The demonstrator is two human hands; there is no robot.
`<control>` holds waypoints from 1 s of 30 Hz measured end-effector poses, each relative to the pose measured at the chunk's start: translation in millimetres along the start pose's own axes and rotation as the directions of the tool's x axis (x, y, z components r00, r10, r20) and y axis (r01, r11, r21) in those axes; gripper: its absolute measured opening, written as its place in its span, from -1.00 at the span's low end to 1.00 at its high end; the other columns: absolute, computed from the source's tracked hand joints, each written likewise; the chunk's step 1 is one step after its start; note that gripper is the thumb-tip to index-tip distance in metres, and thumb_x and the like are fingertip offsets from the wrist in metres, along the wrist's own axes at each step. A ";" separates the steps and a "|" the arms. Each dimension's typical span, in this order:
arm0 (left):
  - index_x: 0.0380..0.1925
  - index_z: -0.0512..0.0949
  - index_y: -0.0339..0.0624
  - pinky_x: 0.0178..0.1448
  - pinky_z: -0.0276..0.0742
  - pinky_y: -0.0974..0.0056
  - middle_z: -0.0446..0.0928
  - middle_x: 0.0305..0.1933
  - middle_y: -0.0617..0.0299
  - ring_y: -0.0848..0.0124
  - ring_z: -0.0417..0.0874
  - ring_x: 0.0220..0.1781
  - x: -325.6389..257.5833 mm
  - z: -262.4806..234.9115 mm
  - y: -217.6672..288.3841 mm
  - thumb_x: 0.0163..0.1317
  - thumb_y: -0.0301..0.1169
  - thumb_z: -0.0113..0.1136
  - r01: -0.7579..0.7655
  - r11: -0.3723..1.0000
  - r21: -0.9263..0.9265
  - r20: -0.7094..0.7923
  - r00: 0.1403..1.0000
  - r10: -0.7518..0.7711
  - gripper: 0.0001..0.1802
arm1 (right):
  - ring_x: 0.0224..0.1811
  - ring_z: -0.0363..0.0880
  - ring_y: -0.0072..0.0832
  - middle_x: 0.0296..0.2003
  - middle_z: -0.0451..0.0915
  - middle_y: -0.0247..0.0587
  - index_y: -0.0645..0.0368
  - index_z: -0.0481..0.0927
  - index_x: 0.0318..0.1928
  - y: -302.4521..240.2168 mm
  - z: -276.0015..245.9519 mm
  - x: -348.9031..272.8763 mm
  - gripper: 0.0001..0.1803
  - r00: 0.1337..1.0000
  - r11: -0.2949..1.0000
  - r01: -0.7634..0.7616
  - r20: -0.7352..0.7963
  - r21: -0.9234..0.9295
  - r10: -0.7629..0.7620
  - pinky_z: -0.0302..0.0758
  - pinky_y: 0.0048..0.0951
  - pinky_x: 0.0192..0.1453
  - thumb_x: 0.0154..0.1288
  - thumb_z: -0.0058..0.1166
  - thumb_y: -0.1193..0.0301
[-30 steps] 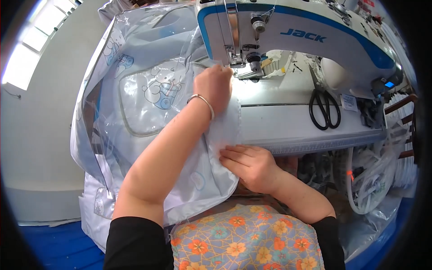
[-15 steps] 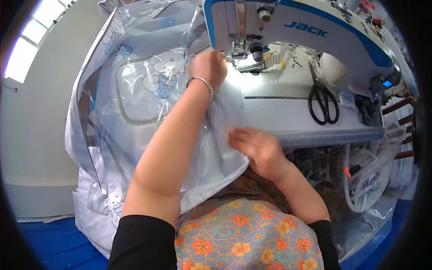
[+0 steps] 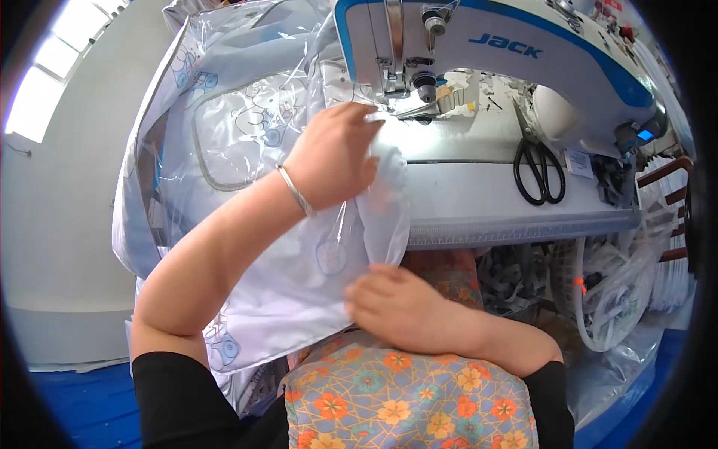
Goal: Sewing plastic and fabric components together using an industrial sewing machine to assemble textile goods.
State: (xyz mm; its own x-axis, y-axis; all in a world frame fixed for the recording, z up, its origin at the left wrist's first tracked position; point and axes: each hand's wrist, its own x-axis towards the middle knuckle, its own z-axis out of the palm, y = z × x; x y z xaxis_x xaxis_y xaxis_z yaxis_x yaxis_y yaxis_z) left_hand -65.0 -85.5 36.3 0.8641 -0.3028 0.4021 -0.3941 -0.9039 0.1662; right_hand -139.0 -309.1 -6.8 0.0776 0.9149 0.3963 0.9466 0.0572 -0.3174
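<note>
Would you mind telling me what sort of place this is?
Most likely a garment or textile sewing workshop: an industrial sewing machine on a white work table, black scissors beside it, and white printed fabric with clear plastic under the left hand.

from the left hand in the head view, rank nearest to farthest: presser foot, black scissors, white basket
From the left hand:
1. presser foot, just right of the fingertips
2. black scissors, farther right on the machine bed
3. white basket, lower right, below the table

The right hand (image 3: 400, 307) has slid down the white fabric (image 3: 299, 277) (toward the lap) — the left hand (image 3: 333, 153) edged nearer the needle.
</note>
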 end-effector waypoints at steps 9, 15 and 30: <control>-0.42 0.65 -0.22 0.45 0.20 -0.25 0.66 -0.24 0.12 0.17 0.59 0.15 -15.1 11.6 11.0 0.04 -0.33 0.18 -0.135 0.991 0.010 0.111 0.985 0.133 -0.80 | -0.31 0.63 -0.27 -0.27 0.67 -0.27 0.12 0.62 -0.20 4.8 24.9 -15.9 -0.80 0.988 0.964 -0.076 -0.108 0.255 0.106 0.57 -0.25 -0.19 0.12 0.16 0.42; -0.40 0.67 -0.23 0.48 0.13 -0.31 0.68 -0.19 0.11 0.11 0.57 0.23 -18.5 10.9 15.2 0.04 -0.33 0.16 -0.176 0.975 0.132 0.211 0.967 0.146 -0.78 | -0.28 0.64 -0.17 -0.32 0.68 -0.24 0.08 0.64 -0.20 30.6 17.5 -7.9 -0.81 0.958 0.920 -0.184 -0.148 0.345 0.247 0.56 -0.19 -0.10 0.13 0.28 0.47; -0.28 0.76 0.04 0.34 0.30 0.04 0.69 -0.17 0.32 0.30 0.57 0.21 16.5 -5.4 -11.8 0.05 -0.38 0.16 -0.265 0.962 0.062 0.512 0.836 0.197 -0.74 | -0.29 0.65 -0.26 -0.25 0.64 -0.21 0.20 0.59 -0.16 -39.5 37.7 117.3 -0.69 0.946 0.991 0.125 0.294 0.045 -0.133 0.56 -0.27 -0.25 0.04 0.13 0.39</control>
State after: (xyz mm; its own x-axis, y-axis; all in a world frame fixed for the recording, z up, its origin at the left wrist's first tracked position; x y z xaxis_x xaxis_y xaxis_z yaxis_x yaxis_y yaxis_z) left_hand -47.7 -78.2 45.9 0.8051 -0.5860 -0.0918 -0.5886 -0.8084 -0.0024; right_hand -179.0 -189.0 19.8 -0.1445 0.9758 0.1639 0.9338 0.1893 -0.3037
